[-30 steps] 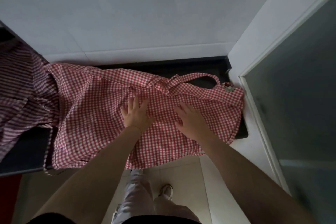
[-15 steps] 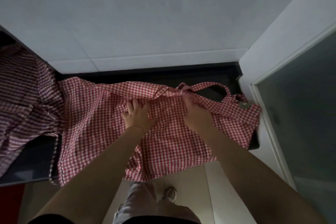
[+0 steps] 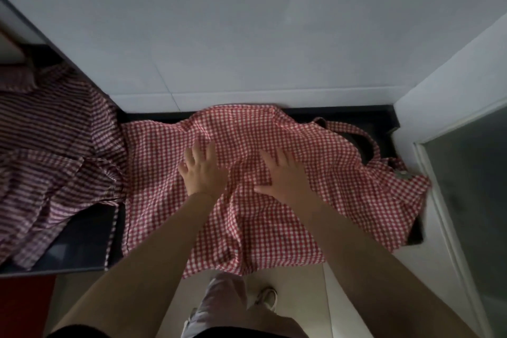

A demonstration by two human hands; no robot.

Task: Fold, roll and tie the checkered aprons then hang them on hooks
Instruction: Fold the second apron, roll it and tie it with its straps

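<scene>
Head view: red checkered apron (image 3: 315, 162) lies spread across dark counter (image 3: 79, 250), its lower edge hanging over the front. Left hand (image 3: 204, 173) and right hand (image 3: 285, 175) rest flat on the cloth, fingers spread. Darker striped apron (image 3: 52, 151) lies heaped just beside, at left.

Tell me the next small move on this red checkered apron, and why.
Probably sweep both palms outward to flatten it before folding. The left hand and right hand lie flat on the red checkered apron, which is rumpled and hangs over the dark counter.
</scene>
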